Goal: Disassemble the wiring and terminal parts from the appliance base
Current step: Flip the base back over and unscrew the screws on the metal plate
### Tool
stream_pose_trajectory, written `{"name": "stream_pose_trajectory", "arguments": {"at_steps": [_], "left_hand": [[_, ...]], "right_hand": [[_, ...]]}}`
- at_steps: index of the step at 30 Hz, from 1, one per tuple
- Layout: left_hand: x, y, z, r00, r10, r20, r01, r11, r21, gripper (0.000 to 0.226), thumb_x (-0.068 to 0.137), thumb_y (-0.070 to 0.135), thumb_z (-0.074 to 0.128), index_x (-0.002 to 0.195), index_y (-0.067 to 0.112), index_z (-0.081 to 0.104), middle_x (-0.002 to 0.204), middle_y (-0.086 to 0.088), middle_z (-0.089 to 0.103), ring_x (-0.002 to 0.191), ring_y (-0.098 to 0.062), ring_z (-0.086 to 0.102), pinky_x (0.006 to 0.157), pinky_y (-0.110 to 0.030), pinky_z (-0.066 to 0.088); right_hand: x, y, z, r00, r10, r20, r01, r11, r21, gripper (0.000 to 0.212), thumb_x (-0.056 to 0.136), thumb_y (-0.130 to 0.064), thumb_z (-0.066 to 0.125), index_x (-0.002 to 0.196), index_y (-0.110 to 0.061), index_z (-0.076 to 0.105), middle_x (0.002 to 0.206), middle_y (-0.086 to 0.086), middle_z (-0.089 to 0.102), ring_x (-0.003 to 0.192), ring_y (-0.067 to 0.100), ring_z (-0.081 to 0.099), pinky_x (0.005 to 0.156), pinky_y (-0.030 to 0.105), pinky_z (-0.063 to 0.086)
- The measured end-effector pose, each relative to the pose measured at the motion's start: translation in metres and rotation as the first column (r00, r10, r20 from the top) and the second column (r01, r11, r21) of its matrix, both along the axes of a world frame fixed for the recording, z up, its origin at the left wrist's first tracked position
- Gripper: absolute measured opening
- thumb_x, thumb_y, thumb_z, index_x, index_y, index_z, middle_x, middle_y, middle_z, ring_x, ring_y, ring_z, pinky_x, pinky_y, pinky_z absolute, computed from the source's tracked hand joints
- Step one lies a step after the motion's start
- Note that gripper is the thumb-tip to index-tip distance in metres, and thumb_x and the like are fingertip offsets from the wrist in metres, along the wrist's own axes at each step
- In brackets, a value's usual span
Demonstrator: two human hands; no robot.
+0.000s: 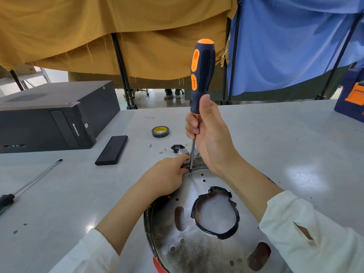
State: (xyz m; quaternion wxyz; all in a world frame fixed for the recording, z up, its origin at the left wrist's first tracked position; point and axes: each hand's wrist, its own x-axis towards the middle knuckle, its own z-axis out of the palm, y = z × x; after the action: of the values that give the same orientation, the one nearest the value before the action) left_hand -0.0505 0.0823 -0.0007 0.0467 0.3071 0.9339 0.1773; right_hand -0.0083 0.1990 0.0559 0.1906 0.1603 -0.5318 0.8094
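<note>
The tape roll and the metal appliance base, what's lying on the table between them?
In the head view, between the tape roll and the appliance base lie a few loose screws and a small black terminal part, just beyond the left hand.

Base: round shiny metal appliance base [199,251] on grey table [275,146], tape-edged central hole
Right hand [210,134]: grips screwdriver [201,79] upright, tip at base's far rim
Left hand [169,176]: holds wiring [197,164] at that rim
Beyond rim: black terminal part [175,148], loose screws [162,150], tape roll [160,131]
Left side: computer case [53,117], black bar [111,150], second screwdriver [29,184]
</note>
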Motion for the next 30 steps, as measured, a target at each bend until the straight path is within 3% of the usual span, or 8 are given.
{"name": "stream_pose_trajectory", "arguments": {"at_steps": [2, 5, 9, 13, 16, 19, 25, 30], "left_hand": [[0.0, 0.0, 0.0, 1.0, 0.001, -0.004, -0.001, 1.0, 0.001, 0.026, 0.1, 0.024, 0.039, 0.126, 0.024, 0.045, 0.111, -0.01, 0.061, 0.097, -0.029, 0.054, 0.081, -0.036, 0.045], [0.0, 0.0, 0.0, 1.0, 0.002, -0.002, -0.002, 1.0, 0.002, 0.027, 0.1, 0.024, 0.04, 0.127, 0.024, 0.044, 0.113, -0.01, 0.061, 0.1, -0.03, 0.055, 0.083, -0.037, 0.045], [0.0, -0.001, -0.001, 1.0, -0.007, -0.009, 0.007, 1.0, 0.007, 0.029, 0.1, 0.024, 0.04, 0.129, 0.024, 0.045, 0.116, -0.01, 0.061, 0.104, -0.03, 0.055, 0.088, -0.04, 0.046], [0.0, -0.001, -0.001, 1.0, -0.006, -0.004, 0.006, 1.0, 0.001, 0.029, 0.1, 0.023, 0.04, 0.128, 0.024, 0.044, 0.114, -0.01, 0.061, 0.102, -0.03, 0.055, 0.087, -0.039, 0.046], [0.001, -0.001, -0.001, 1.0, -0.007, -0.022, 0.007, 1.0, -0.002, 0.031, 0.1, 0.023, 0.04, 0.131, 0.025, 0.041, 0.119, -0.008, 0.06, 0.105, -0.029, 0.054, 0.085, -0.035, 0.044], [0.005, -0.003, 0.001, 0.999, -0.038, -0.033, 0.041, 0.994, 0.103, 0.037, 0.096, 0.016, 0.044, 0.131, 0.027, 0.037, 0.13, 0.001, 0.054, 0.114, -0.022, 0.052, 0.091, -0.033, 0.041], [0.011, -0.006, 0.006, 0.992, -0.105, -0.074, 0.119, 0.966, 0.23, 0.035, 0.078, 0.008, 0.05, 0.11, 0.022, 0.049, 0.108, 0.008, 0.047, 0.089, -0.017, 0.051, 0.082, -0.035, 0.045], [0.012, -0.005, 0.005, 0.989, -0.097, -0.113, 0.116, 0.977, 0.177, 0.03, 0.082, 0.021, 0.057, 0.11, 0.026, 0.052, 0.106, 0.014, 0.047, 0.096, -0.013, 0.052, 0.082, -0.029, 0.045]], "right_hand": [[0.0, 0.001, 0.0, 0.999, -0.042, 0.002, 0.042, 0.999, -0.018, 0.029, 0.091, -0.039, 0.052, 0.105, -0.02, 0.037, 0.059, -0.009, 0.037, 0.054, 0.008, 0.029, 0.052, 0.019, 0.029], [-0.002, 0.002, -0.001, 0.999, -0.039, -0.024, 0.038, 0.999, -0.034, 0.011, 0.098, -0.028, 0.041, 0.1, -0.018, 0.04, 0.062, -0.003, 0.037, 0.055, 0.01, 0.029, 0.054, 0.024, 0.028], [-0.003, 0.004, -0.001, 1.0, 0.026, 0.018, -0.025, 0.999, -0.046, 0.04, 0.103, -0.034, 0.024, 0.104, -0.008, 0.055, 0.059, -0.005, 0.042, 0.054, 0.009, 0.031, 0.054, 0.023, 0.028], [-0.002, 0.0, -0.001, 1.0, 0.007, 0.026, -0.008, 1.0, 0.021, 0.049, 0.096, -0.049, 0.032, 0.118, -0.006, 0.041, 0.06, -0.007, 0.037, 0.052, 0.008, 0.027, 0.052, 0.022, 0.026], [-0.001, 0.0, -0.002, 0.999, -0.05, -0.003, 0.05, 0.998, 0.026, 0.024, 0.095, -0.036, 0.049, 0.108, -0.022, 0.036, 0.06, -0.01, 0.039, 0.052, 0.007, 0.029, 0.051, 0.019, 0.031], [-0.002, 0.003, -0.001, 0.997, -0.071, -0.016, 0.071, 0.997, 0.001, 0.009, 0.099, -0.025, 0.042, 0.105, -0.019, 0.039, 0.063, -0.004, 0.038, 0.054, 0.009, 0.031, 0.052, 0.021, 0.032], [-0.003, 0.007, -0.003, 0.999, -0.047, 0.021, 0.048, 0.998, -0.051, 0.043, 0.104, -0.036, 0.021, 0.108, -0.01, 0.055, 0.063, -0.002, 0.041, 0.054, 0.009, 0.032, 0.055, 0.025, 0.031], [-0.003, 0.008, -0.002, 0.989, -0.136, 0.056, 0.138, 0.99, -0.033, 0.03, 0.093, -0.049, 0.045, 0.105, -0.024, 0.035, 0.06, -0.008, 0.034, 0.049, 0.007, 0.025, 0.05, 0.023, 0.024]]}}
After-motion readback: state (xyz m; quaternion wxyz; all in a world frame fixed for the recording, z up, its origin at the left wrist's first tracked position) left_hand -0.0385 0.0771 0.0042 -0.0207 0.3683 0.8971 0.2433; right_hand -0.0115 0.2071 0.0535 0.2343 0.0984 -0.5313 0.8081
